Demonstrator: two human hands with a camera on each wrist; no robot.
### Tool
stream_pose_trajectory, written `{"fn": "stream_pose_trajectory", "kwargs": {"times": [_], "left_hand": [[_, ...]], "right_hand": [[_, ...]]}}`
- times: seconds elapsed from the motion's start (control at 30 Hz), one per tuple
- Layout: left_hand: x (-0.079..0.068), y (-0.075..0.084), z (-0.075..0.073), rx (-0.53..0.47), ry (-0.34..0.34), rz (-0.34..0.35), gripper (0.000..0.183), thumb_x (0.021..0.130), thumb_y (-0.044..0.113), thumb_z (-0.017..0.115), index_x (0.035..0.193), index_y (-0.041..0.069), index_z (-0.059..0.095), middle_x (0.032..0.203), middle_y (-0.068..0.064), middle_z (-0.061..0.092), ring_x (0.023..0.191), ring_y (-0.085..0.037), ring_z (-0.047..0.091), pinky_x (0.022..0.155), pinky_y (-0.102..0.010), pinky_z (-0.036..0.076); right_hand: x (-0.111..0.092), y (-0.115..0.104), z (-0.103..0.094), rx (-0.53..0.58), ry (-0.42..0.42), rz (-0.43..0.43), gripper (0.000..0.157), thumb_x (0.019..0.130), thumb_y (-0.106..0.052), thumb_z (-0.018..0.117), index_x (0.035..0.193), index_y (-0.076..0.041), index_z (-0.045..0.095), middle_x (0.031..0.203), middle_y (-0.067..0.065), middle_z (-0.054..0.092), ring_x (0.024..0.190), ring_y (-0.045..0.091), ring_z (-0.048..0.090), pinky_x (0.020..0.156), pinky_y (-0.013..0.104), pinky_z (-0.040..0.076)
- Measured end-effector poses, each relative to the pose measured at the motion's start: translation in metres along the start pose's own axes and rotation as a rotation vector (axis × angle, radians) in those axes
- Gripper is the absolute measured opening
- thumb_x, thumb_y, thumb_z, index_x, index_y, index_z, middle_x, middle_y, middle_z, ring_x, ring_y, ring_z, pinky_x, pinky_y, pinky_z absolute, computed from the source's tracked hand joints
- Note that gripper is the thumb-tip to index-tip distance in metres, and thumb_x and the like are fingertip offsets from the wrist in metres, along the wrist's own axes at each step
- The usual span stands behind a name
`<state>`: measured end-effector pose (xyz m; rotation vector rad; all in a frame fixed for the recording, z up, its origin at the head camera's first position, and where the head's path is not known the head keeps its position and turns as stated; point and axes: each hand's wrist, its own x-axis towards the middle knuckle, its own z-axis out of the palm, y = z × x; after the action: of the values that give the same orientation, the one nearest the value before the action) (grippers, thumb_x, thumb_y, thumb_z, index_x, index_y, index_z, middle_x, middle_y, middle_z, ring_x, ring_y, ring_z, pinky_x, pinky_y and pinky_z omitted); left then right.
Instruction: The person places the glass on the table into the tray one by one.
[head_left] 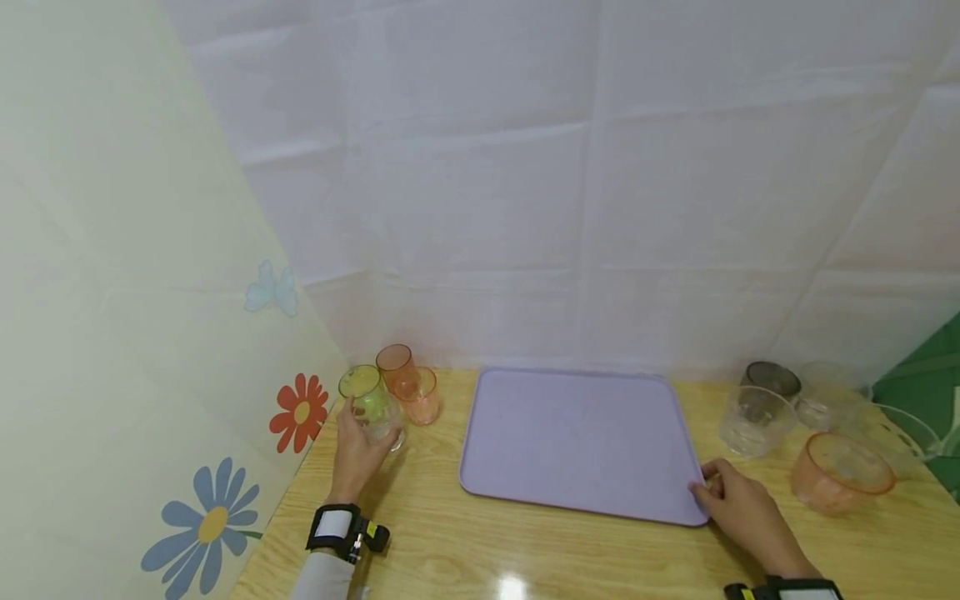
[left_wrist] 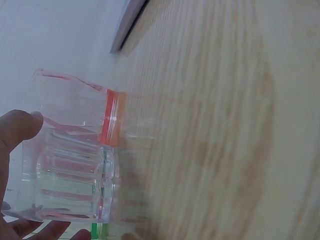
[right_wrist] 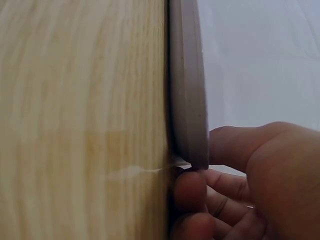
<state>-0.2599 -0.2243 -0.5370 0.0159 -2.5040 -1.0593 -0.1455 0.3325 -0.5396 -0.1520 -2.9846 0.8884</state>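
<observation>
On the left of the head view, my left hand (head_left: 360,454) holds a clear cup (head_left: 388,421) close to the table. The left wrist view shows the thumb (left_wrist: 19,129) at one side of this clear cup (left_wrist: 72,175) and the other fingers on the opposite side. A green cup (head_left: 362,385) stands just behind it, partly covered by the hand. My right hand (head_left: 750,510) pinches the near right corner of a flat lavender tray (head_left: 577,450). In the right wrist view, the thumb lies on top of the tray's rim (right_wrist: 192,100), with curled fingers beneath.
Two orange cups (head_left: 422,402) stand beside the green one. To the right are a dark grey cup (head_left: 772,381), a clear cup (head_left: 753,429), an orange bowl (head_left: 832,487) and more clear vessels (head_left: 892,429). A white sheet (head_left: 480,208) hangs behind the wooden table (head_left: 450,542).
</observation>
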Motion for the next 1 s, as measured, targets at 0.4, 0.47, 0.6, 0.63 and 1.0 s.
{"fn": "stream_pose_trajectory", "kwargs": {"times": [0.4, 0.47, 0.6, 0.63, 1.0], "left_hand": [[-0.0018, -0.0036, 0.0035, -0.111, -0.067, -0.113, 0.106, 0.086, 0.024, 0.088, 0.163, -0.002, 0.019, 0.139, -0.032, 0.053, 0.124, -0.046, 0.058, 0.101, -0.061, 0.051], [-0.0018, -0.0023, 0.0042, -0.113, -0.068, -0.116, 0.105, 0.087, 0.025, 0.088, 0.162, -0.002, 0.019, 0.138, -0.033, 0.055, 0.123, -0.047, 0.059, 0.101, -0.062, 0.050], [-0.0030, -0.0008, 0.0052, -0.118, -0.063, -0.136, 0.100, 0.087, 0.024, 0.087, 0.158, -0.003, 0.022, 0.134, -0.034, 0.059, 0.120, -0.047, 0.062, 0.102, -0.062, 0.049], [-0.0033, -0.0007, 0.0056, -0.124, -0.057, -0.136, 0.099, 0.087, 0.024, 0.087, 0.157, -0.003, 0.023, 0.133, -0.034, 0.060, 0.118, -0.047, 0.063, 0.101, -0.062, 0.050], [-0.0016, -0.0047, 0.0090, -0.137, -0.049, -0.145, 0.092, 0.087, 0.025, 0.087, 0.151, -0.006, 0.029, 0.132, -0.034, 0.060, 0.121, -0.050, 0.063, 0.103, -0.063, 0.049]], "right_hand": [[-0.0006, 0.0004, 0.0015, 0.006, 0.000, -0.009, 0.037, 0.101, -0.022, 0.067, 0.117, 0.011, 0.059, 0.080, 0.002, 0.060, 0.070, 0.016, 0.052, 0.061, 0.030, 0.040], [0.0000, 0.0011, 0.0011, 0.004, -0.002, -0.007, 0.037, 0.102, -0.022, 0.067, 0.117, 0.011, 0.059, 0.081, 0.002, 0.060, 0.070, 0.016, 0.052, 0.062, 0.030, 0.040], [0.0014, 0.0022, 0.0005, 0.000, -0.011, -0.002, 0.038, 0.102, -0.022, 0.067, 0.118, 0.011, 0.059, 0.082, 0.002, 0.061, 0.072, 0.016, 0.053, 0.063, 0.032, 0.042], [0.0016, 0.0026, 0.0005, 0.000, -0.015, -0.001, 0.038, 0.102, -0.023, 0.067, 0.118, 0.011, 0.059, 0.082, 0.003, 0.062, 0.072, 0.016, 0.053, 0.063, 0.032, 0.042], [0.0017, 0.0037, 0.0002, 0.003, -0.024, -0.002, 0.040, 0.103, -0.026, 0.066, 0.118, 0.011, 0.059, 0.083, 0.002, 0.062, 0.073, 0.016, 0.054, 0.064, 0.031, 0.042]]}}
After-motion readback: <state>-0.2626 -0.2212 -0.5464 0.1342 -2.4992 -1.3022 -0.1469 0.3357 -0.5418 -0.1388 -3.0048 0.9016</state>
